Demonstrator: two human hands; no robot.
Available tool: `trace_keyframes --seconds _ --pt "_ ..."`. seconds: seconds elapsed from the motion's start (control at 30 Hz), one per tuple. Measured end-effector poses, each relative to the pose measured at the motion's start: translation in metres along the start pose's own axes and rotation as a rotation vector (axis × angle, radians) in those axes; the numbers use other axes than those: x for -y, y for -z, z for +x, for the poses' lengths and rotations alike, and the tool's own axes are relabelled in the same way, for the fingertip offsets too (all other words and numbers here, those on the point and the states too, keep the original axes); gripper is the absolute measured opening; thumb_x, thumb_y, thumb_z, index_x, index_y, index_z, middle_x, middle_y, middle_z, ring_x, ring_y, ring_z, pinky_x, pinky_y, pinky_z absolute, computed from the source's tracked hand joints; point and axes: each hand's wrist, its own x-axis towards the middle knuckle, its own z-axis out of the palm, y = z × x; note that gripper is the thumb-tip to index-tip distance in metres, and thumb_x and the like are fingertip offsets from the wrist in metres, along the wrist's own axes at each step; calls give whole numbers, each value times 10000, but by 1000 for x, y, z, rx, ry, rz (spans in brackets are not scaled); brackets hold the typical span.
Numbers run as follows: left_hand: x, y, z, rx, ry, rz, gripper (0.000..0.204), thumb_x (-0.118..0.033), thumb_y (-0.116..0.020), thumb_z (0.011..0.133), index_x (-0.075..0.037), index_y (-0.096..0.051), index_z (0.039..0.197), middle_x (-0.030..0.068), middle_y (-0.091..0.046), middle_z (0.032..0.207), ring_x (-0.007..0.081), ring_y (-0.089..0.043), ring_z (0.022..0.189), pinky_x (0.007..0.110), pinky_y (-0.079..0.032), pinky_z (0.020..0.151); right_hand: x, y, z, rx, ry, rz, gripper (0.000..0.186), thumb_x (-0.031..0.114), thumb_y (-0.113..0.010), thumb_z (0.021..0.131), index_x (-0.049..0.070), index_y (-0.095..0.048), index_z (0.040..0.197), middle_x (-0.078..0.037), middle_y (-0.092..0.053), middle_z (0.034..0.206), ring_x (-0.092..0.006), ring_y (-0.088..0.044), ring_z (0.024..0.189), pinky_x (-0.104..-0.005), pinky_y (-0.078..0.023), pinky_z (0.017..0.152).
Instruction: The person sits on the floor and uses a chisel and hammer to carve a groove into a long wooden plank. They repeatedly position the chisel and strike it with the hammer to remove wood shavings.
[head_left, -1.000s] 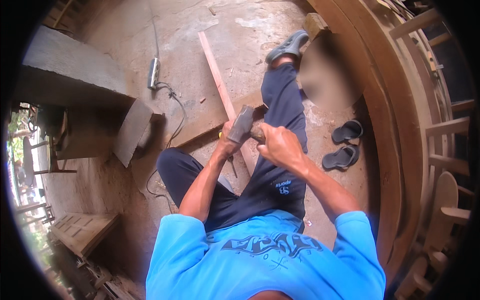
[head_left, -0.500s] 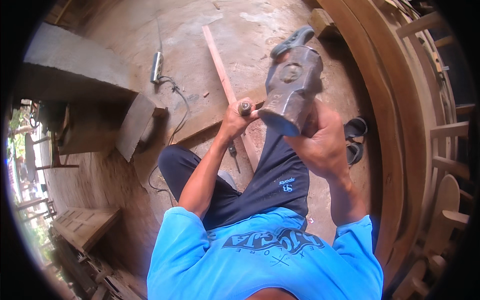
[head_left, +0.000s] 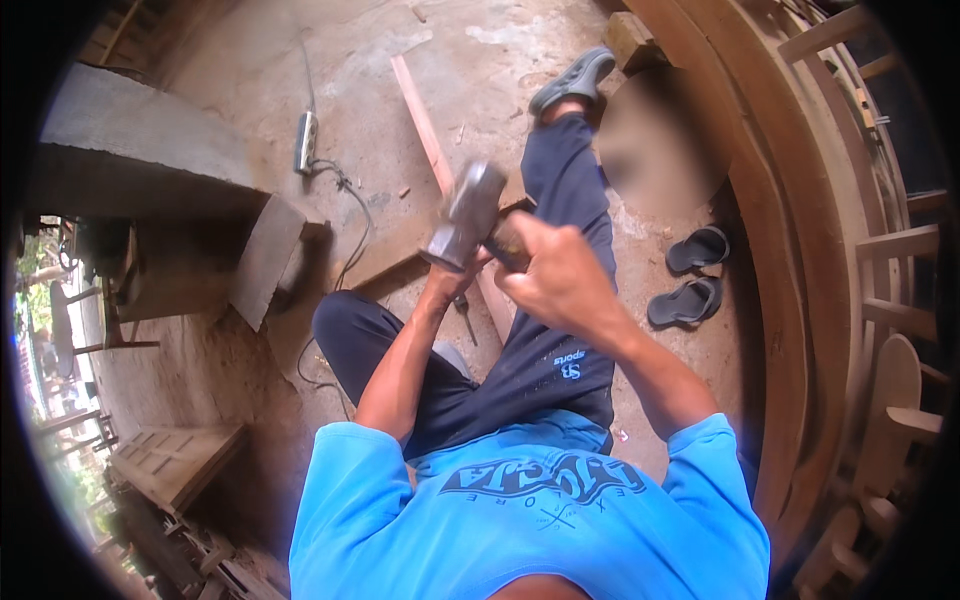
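My right hand (head_left: 562, 268) grips the short handle of a sledgehammer (head_left: 468, 215), whose heavy steel head is smeared by motion. The head is over my left hand (head_left: 445, 284) and hides most of its fingers. That left hand is closed around an upright chisel, whose round handle end showed earlier and is now behind the hammer head. Under the hands a long reddish wood strip (head_left: 425, 118) lies across a wider plank (head_left: 395, 272) on the floor. A slim dark tool (head_left: 466, 318) lies beside the strip, near my left wrist.
A power strip (head_left: 305, 142) with a cable lies on the floor at left, near a grey-topped bench (head_left: 150, 120). Black sandals (head_left: 685, 300) sit right of my outstretched leg. Large timber beams (head_left: 790, 250) run along the right, with wooden chair parts (head_left: 895, 395) beyond.
The hammer has swung down and left, from in front of my right hand to over the left hand. My left hand stays closed at about the same place.
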Motion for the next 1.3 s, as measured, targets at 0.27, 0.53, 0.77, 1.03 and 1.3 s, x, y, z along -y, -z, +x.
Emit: trace_keyframes --seconds 0.27,0.53,0.77,1.03,1.3 --pt "5 -1 -6 -13 26 47 456 -74 -759 851 -13 -611 1278 157 -656 1243 270 -630 1161 414 -514 973 -2 -24 15 149 -98 -302 499 138 -785 769 -5 -589 1205 -251 -687 747 -437 -715 749 -485 -585 656" --pt "21 -4 -14 -9 7 -239 452 -88 -752 885 -22 -647 1320 93 -721 1207 179 -678 1077 319 -537 952 -20 -26 3 -209 147 310 366 129 -798 786 1 -566 1038 -213 -709 773 -435 -717 749 -481 -558 631" --pt "11 0 24 -84 -4 -316 199 -147 -742 911 -6 -721 1050 87 -748 1039 230 -694 996 410 -547 903 -63 -51 -2 44 -272 -274 313 137 -749 773 15 -613 1027 -272 -683 750 -473 -701 818 -556 -563 716" --pt "-48 51 94 -409 114 -618 305 -318 -697 1001 -32 -642 1092 -9 -600 715 105 -588 596 276 -532 613 -103 -51 -137 -33 -614 -10 239 107 -689 781 -10 -639 983 -270 -674 819 -478 -684 815 -502 -526 689" --pt "-78 69 22 -561 -36 -396 392 -234 -851 889 -102 -507 1025 -21 -627 810 58 -571 669 237 -500 556 -125 -69 -149 44 -735 9 254 133 -673 783 -35 -648 973 -261 -669 815 -426 -677 767 -466 -518 711"
